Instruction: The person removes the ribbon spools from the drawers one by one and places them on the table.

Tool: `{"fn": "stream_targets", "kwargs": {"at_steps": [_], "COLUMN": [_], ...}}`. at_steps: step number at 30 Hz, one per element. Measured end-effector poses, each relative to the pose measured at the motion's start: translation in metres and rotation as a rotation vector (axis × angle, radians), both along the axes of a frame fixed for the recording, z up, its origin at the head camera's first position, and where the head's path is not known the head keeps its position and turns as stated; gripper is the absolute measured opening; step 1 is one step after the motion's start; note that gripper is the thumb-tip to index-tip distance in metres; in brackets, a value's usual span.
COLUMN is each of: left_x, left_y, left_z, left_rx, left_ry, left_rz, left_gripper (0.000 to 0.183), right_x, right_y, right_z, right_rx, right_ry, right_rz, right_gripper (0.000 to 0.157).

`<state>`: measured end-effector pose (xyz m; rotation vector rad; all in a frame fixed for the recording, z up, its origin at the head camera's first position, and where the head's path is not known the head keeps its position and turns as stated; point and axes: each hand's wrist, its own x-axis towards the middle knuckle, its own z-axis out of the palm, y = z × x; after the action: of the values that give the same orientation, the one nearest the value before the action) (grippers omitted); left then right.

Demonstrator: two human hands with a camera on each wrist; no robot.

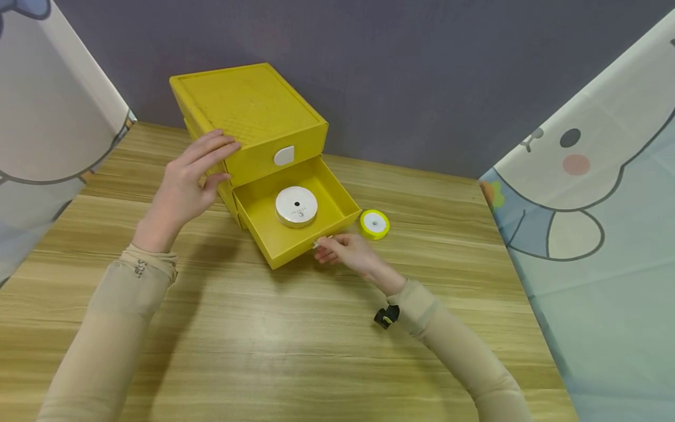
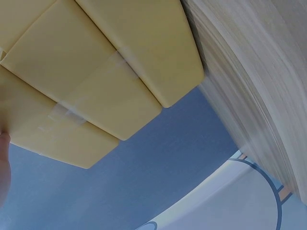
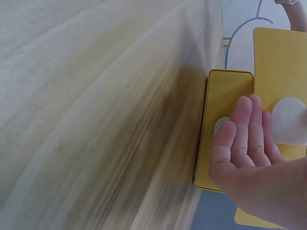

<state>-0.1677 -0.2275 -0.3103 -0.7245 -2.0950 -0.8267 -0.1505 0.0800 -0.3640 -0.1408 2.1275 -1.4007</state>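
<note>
A yellow drawer cabinet point(image 1: 248, 105) stands on the table, its middle drawer point(image 1: 269, 234) pulled out. Inside that drawer lies a ribbon spool point(image 1: 296, 205) with a white face. My right hand point(image 1: 348, 253) pinches the white drawer handle point(image 3: 289, 120) at the drawer's front; in the right wrist view several fingers extend beside it. My left hand point(image 1: 187, 181) rests on the cabinet's front left corner, fingers on the top edge and thumb lower at the side. One digit of it shows at the left border of the left wrist view, against the cabinet's side point(image 2: 91, 72).
A smaller yellow ribbon spool point(image 1: 375, 224) lies on the table just right of the open drawer. The top drawer, with its white handle point(image 1: 283, 155), is closed. Behind the cabinet rises a dark grey wall point(image 1: 401, 82); printed cloth point(image 1: 580, 246) hangs at both sides.
</note>
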Motion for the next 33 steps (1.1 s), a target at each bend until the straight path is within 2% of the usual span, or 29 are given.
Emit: {"fn": "stream_targets", "kwargs": {"at_steps": [3, 14, 17, 21, 26, 33], "left_x": [0.0, -0.001, -0.001, 0.001, 0.001, 0.001], "left_y": [0.0, -0.003, -0.004, -0.004, -0.004, -0.003], "left_z": [0.0, -0.001, 0.0, 0.001, 0.002, 0.001], "left_rx": [0.01, -0.054, -0.057, -0.074, -0.077, -0.072], "left_ry": [0.005, -0.02, -0.023, -0.035, -0.04, -0.04], "left_rz": [-0.003, 0.028, 0.029, 0.032, 0.031, 0.029], "left_gripper": [0.052, 0.05, 0.05, 0.049, 0.049, 0.048], "right_x": [0.002, 0.004, 0.003, 0.002, -0.002, -0.011], "right_y": [0.001, 0.003, 0.004, 0.009, 0.019, 0.025], "right_z": [0.0, -0.001, 0.0, 0.005, 0.024, 0.068], "right_rx": [0.001, -0.019, -0.023, 0.005, 0.114, 0.271], "right_ry": [-0.001, -0.028, -0.019, 0.005, 0.049, 0.138], "right_rz": [-0.008, -0.009, 0.023, 0.11, 0.189, 0.304], "right_gripper": [0.039, 0.039, 0.04, 0.042, 0.041, 0.036]}}
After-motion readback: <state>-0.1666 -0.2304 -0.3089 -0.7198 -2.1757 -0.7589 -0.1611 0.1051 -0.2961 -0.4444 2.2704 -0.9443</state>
